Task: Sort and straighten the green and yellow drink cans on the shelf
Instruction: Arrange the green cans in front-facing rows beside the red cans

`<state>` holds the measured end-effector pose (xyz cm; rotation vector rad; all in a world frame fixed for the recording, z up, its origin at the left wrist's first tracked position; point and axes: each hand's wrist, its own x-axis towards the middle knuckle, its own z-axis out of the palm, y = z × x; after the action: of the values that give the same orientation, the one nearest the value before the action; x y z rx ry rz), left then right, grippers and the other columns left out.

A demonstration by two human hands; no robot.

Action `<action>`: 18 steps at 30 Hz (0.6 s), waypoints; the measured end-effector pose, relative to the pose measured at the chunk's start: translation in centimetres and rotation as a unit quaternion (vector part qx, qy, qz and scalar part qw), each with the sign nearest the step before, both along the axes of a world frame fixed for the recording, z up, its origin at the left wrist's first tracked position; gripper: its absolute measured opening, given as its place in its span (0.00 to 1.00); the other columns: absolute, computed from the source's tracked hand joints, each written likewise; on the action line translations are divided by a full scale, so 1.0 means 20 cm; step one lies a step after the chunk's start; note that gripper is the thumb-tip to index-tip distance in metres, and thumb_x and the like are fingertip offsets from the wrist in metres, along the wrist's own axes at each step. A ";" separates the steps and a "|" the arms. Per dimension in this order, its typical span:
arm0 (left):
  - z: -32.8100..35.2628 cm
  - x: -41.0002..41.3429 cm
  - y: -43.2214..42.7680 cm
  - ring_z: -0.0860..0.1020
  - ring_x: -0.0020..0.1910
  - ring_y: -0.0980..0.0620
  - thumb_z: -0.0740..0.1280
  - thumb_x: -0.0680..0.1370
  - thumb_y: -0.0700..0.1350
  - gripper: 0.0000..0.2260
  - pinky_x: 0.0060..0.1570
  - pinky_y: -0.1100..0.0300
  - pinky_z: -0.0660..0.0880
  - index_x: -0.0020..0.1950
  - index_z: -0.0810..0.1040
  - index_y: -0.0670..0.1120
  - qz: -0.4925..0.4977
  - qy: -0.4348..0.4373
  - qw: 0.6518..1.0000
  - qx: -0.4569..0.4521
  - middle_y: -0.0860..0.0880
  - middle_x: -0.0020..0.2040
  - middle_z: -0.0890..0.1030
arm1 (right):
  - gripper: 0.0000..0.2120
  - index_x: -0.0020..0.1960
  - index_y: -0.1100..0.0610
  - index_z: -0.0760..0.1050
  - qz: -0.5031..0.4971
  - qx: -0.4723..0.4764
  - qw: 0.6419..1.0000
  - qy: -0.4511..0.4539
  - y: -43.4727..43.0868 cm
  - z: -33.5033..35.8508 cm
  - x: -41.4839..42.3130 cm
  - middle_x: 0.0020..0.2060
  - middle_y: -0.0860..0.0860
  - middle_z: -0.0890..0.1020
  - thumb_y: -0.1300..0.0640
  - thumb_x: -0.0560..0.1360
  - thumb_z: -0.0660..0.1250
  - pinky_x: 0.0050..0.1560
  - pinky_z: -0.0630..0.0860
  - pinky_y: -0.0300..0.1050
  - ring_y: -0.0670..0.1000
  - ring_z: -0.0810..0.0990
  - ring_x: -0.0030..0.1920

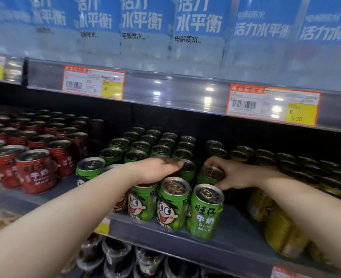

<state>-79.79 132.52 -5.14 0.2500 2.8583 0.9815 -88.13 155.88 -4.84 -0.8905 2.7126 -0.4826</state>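
The right grip (231, 175), a bare hand reaching in from the right, has its fingers curled round the top of one green can (210, 176) in the second row, with the thumb down near the rim of the front can just beside it. The left grip (155, 170) lies palm down across the tops of the green cans (173, 205), its fingers fairly straight and reaching toward a can top just left of the held one. It closes on nothing that can be seen, though the fingertips are blurred. The green cans stand upright in the middle of the shelf (237, 235), three at the front edge with cartoon faces and lettering turned different ways, and more rows run back into the dark behind them. One more green can stands a little apart at the left front of the block. Yellow cans (281, 233) fill the shelf to the right, partly hidden behind the right forearm. Red cans (35, 171) stand in rows to the left, apart from the green ones. Orange-edged price tags (273, 105) sit on the rail of the shelf above, under blue-labelled bottles (141, 23).
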 end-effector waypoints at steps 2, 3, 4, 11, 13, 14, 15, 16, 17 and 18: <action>0.01 0.00 0.01 0.66 0.70 0.53 0.55 0.77 0.62 0.24 0.71 0.60 0.58 0.69 0.70 0.53 0.023 0.005 1.000 -0.013 0.53 0.72 0.68 | 0.33 0.61 0.42 0.63 0.005 -0.006 1.000 0.003 0.00 -0.01 0.00 0.60 0.48 0.75 0.47 0.61 0.76 0.64 0.72 0.48 0.48 0.75 0.60; 0.02 0.00 0.02 0.66 0.70 0.52 0.55 0.77 0.62 0.24 0.71 0.58 0.59 0.69 0.70 0.55 0.025 0.014 0.999 -0.047 0.53 0.72 0.68 | 0.33 0.62 0.44 0.63 0.009 -0.008 1.000 0.004 0.00 -0.01 0.00 0.60 0.48 0.75 0.50 0.63 0.76 0.64 0.72 0.48 0.48 0.75 0.60; 0.03 0.01 0.05 0.65 0.71 0.51 0.54 0.77 0.63 0.24 0.72 0.56 0.58 0.69 0.69 0.56 0.021 0.028 0.995 -0.092 0.53 0.72 0.68 | 0.32 0.63 0.46 0.63 0.013 -0.008 1.000 0.007 0.00 0.00 0.00 0.60 0.48 0.75 0.51 0.65 0.76 0.64 0.71 0.48 0.48 0.75 0.59; 0.01 0.01 0.15 0.45 0.77 0.50 0.46 0.77 0.66 0.27 0.73 0.44 0.41 0.75 0.51 0.61 -0.002 0.029 0.964 -0.263 0.55 0.78 0.48 | 0.30 0.64 0.50 0.64 0.044 0.002 0.999 0.010 -0.01 0.03 -0.01 0.59 0.49 0.75 0.53 0.67 0.76 0.61 0.73 0.43 0.48 0.75 0.59; -0.01 0.00 0.14 0.44 0.77 0.49 0.45 0.76 0.67 0.28 0.74 0.45 0.40 0.75 0.49 0.61 0.003 0.014 0.961 -0.277 0.55 0.78 0.47 | 0.30 0.63 0.50 0.64 0.042 0.002 0.999 0.004 -0.02 0.02 -0.01 0.59 0.49 0.76 0.54 0.67 0.76 0.61 0.73 0.43 0.48 0.75 0.59; -0.01 0.00 0.14 0.44 0.77 0.49 0.45 0.76 0.67 0.28 0.74 0.45 0.40 0.75 0.49 0.61 0.004 0.013 0.961 -0.278 0.55 0.78 0.46 | 0.30 0.63 0.49 0.64 0.040 0.000 0.999 0.003 -0.02 0.02 -0.02 0.59 0.49 0.75 0.54 0.67 0.76 0.61 0.73 0.43 0.48 0.75 0.59; -0.02 0.00 0.14 0.44 0.77 0.49 0.45 0.76 0.67 0.28 0.74 0.45 0.40 0.75 0.49 0.61 0.004 0.014 0.961 -0.277 0.55 0.78 0.46 | 0.30 0.63 0.49 0.64 0.041 -0.002 0.999 0.003 -0.02 0.02 -0.02 0.60 0.49 0.75 0.53 0.67 0.76 0.62 0.73 0.44 0.48 0.75 0.59; -0.02 0.00 0.14 0.44 0.77 0.49 0.46 0.76 0.67 0.28 0.74 0.45 0.40 0.75 0.49 0.62 0.004 0.016 0.961 -0.276 0.56 0.78 0.46 | 0.31 0.64 0.48 0.64 0.044 -0.001 0.999 0.002 -0.01 0.01 -0.01 0.60 0.49 0.75 0.52 0.67 0.76 0.62 0.73 0.45 0.48 0.75 0.59; -0.02 0.00 0.14 0.44 0.77 0.50 0.46 0.76 0.68 0.28 0.74 0.46 0.41 0.75 0.49 0.62 0.004 0.017 0.961 -0.276 0.56 0.78 0.46 | 0.31 0.65 0.48 0.64 0.047 0.000 0.999 -0.001 0.00 0.02 -0.02 0.61 0.48 0.74 0.51 0.67 0.75 0.62 0.73 0.43 0.47 0.74 0.60; -0.02 0.00 0.14 0.44 0.77 0.50 0.46 0.76 0.68 0.28 0.74 0.46 0.41 0.75 0.49 0.62 0.005 0.018 0.961 -0.276 0.56 0.78 0.46 | 0.30 0.66 0.49 0.64 0.050 0.000 0.999 -0.007 0.01 0.03 -0.01 0.61 0.47 0.74 0.50 0.69 0.74 0.60 0.73 0.40 0.46 0.74 0.59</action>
<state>-79.87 135.35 -5.49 0.1985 3.0184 0.1496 -88.38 156.02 -4.29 -1.0133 2.6398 -0.4667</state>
